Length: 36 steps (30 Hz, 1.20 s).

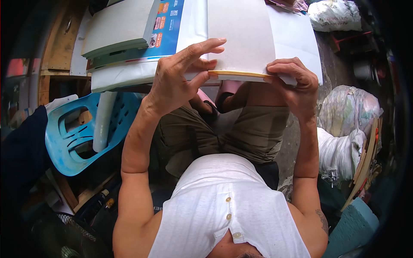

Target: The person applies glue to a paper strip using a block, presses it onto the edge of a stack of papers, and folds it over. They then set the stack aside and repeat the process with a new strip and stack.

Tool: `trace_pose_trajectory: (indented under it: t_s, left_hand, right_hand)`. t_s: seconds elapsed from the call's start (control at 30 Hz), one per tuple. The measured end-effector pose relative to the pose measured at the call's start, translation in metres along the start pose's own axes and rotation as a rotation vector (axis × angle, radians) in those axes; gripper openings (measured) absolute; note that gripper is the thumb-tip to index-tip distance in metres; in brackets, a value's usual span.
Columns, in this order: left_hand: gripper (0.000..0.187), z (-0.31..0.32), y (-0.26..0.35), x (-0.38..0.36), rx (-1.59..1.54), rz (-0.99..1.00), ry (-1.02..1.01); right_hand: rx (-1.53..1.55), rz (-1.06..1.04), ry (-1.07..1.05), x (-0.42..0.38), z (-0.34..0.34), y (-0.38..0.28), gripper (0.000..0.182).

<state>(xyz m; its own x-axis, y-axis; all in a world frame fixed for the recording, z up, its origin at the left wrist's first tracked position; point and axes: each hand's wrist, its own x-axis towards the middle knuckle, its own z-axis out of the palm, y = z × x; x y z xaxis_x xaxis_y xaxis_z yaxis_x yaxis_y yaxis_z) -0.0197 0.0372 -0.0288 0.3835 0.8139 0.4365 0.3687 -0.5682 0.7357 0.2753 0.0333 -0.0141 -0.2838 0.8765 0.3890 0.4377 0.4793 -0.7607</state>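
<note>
A pale grey paper sheet or thin stack (241, 36) lies on the white-covered work surface, with a narrow yellowish strip along its near edge. My left hand (178, 71) is at its near left corner, thumb below and some fingertips above, index finger raised. At the near right corner, my right hand (294, 81) pinches the edge between thumb and curled fingers. Whether it is one sheet or several layers cannot be made out. To the left, a stack of whitish sheets (118, 28) rests on a blue printed sheet (172, 32).
A blue plastic chair (58, 148) with a rolled clear plastic tube (103, 124) stands at the left. Stuffed plastic bags (350, 109) and a white sack (340, 152) lie at the right. A fan (64, 236) is at the lower left. Wooden drawers (64, 36) border the surface.
</note>
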Motion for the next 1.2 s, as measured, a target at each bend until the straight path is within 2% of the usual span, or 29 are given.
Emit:
trace_pose_trajectory:
  t_s: [0.17,0.23,0.43,0.57,0.7,0.8,1.0,1.2]
  left_hand:
    - [0.064,-0.006,-0.006,-0.001,-0.091,-0.007,-0.020]
    - [0.055,-0.009,-0.001,0.002,-0.070,0.001,-0.008]
    - [0.028,-0.020,-0.003,0.012,0.073,0.065,-0.061]
    - [0.015,-0.023,-0.001,0.019,0.053,0.045,-0.108]
    - [0.011,-0.022,-0.003,0.021,-0.007,-0.030,-0.117]
    - [0.009,-0.025,-0.002,0.025,0.050,-0.003,-0.148]
    - [0.007,-0.025,-0.005,0.024,-0.031,-0.129,-0.184]
    - [0.007,-0.024,-0.005,0.024,0.008,-0.111,-0.182]
  right_hand:
    - [0.094,-0.007,-0.046,0.000,-0.007,0.005,0.027]
    - [0.157,0.014,-0.049,0.000,-0.009,0.004,0.025]
    - [-0.060,-0.117,-0.291,0.025,-0.033,-0.001,0.014]
    - [-0.045,-0.189,-0.419,0.040,-0.036,0.013,0.012]
    - [-0.050,-0.153,-0.499,0.049,-0.039,0.016,0.009]
    - [-0.061,-0.144,-0.504,0.050,-0.037,0.020,0.011]
    - [-0.098,-0.107,-0.488,0.048,-0.035,0.020,0.013]
    - [-0.103,-0.083,-0.469,0.047,-0.033,0.021,0.012]
